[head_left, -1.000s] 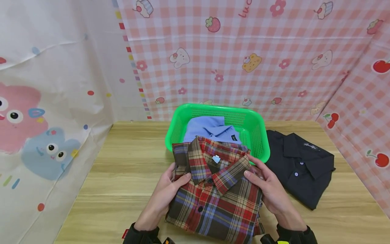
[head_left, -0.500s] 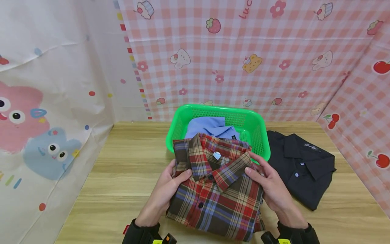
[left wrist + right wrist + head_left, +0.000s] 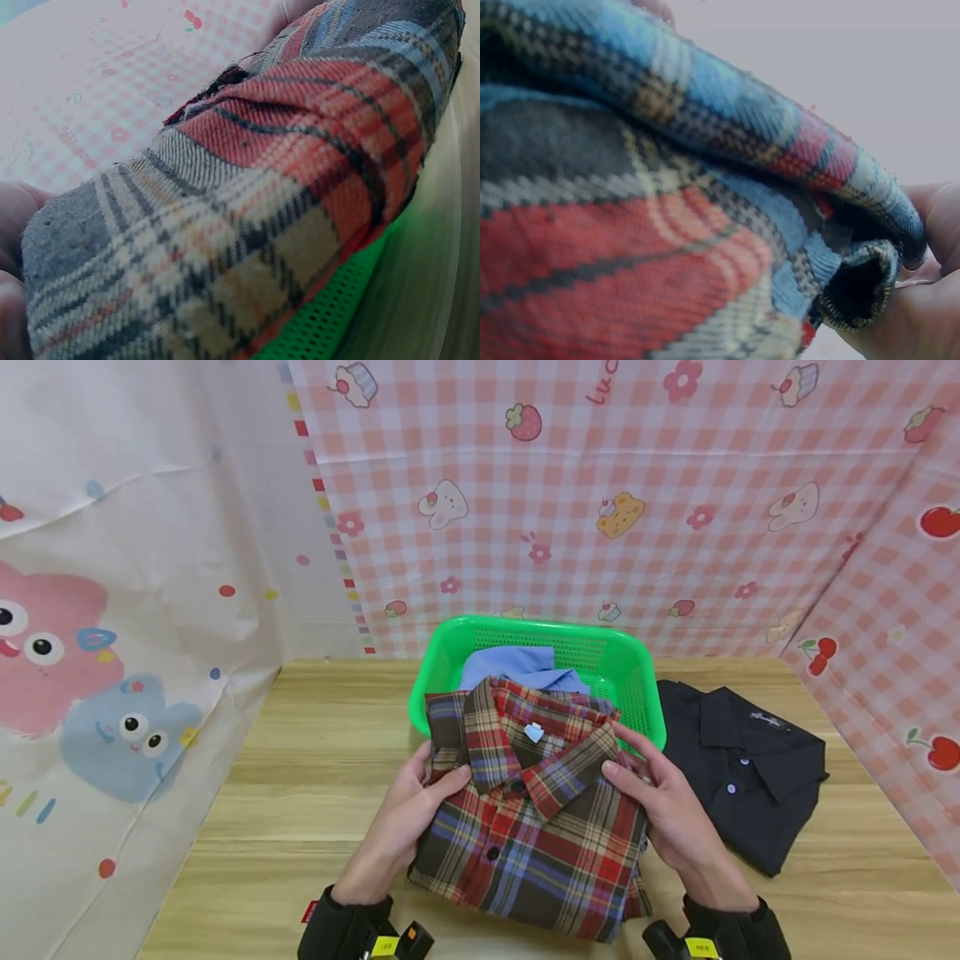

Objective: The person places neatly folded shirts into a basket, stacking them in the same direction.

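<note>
A folded plaid shirt (image 3: 525,843) in red, brown, blue and cream is held between both hands, collar toward the back. My left hand (image 3: 408,814) grips its left side, thumb on top and the other fingers underneath, mostly hidden. On the opposite side my right hand (image 3: 667,802) pinches the edge the same way. The shirt's collar end overlaps the front rim of a green basket (image 3: 637,693). Inside that basket lies a light blue shirt (image 3: 517,667), partly covered from view. Both wrist views are filled by the plaid fabric, with the basket's green mesh (image 3: 322,315) below it in the left one.
A folded black shirt (image 3: 750,768) lies on the wooden table (image 3: 300,760), right of the basket. Behind the table hangs a pink checked cloth (image 3: 570,527). A white printed cloth (image 3: 150,610) borders the left side.
Both hands have moved the plaid shirt slightly forward toward the basket, covering more of the light blue shirt from view, including its dark label. The grips look the same.
</note>
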{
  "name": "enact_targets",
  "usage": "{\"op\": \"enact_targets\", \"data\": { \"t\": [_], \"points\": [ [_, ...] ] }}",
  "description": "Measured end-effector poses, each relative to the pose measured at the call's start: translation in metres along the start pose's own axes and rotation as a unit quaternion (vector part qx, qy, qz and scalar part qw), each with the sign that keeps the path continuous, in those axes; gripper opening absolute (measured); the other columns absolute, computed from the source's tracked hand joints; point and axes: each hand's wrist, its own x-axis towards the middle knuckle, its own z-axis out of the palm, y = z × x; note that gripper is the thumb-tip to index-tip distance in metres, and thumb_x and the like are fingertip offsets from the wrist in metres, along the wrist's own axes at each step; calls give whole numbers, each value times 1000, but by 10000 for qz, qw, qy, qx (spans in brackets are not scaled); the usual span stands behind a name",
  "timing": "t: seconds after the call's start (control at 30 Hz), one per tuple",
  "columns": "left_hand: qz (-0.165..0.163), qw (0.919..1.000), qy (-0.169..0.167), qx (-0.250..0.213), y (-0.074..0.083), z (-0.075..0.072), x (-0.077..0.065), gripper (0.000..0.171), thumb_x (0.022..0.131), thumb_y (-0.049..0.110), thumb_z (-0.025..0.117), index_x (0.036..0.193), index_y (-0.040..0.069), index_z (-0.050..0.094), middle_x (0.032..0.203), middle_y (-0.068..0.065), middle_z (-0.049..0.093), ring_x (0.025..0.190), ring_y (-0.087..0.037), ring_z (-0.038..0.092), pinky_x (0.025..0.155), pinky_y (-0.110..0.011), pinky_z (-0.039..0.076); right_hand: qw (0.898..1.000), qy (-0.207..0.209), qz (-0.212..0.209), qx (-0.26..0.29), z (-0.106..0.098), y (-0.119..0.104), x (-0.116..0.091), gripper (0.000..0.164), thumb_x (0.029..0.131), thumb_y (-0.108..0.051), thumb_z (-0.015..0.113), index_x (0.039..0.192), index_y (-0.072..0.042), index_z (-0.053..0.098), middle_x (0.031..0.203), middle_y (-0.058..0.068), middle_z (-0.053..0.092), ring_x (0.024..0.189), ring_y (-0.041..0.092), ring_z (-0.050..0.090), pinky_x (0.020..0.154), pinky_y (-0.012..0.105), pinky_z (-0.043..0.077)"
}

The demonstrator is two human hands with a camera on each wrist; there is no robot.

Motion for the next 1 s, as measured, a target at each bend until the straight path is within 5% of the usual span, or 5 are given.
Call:
{"op": "enact_targets", "data": {
  "t": [1.0],
  "points": [
    [38,10000,-35,-83,9,1,19,60,101,11,63,155,10,37,134,-21,61,102,-21,68,89,-34,54,9992,81,-7,-404,-5,-14,20,62,108,-18,55,163,-16,26,137,5,50,110,14,65,85,31,60]
  ]
}}
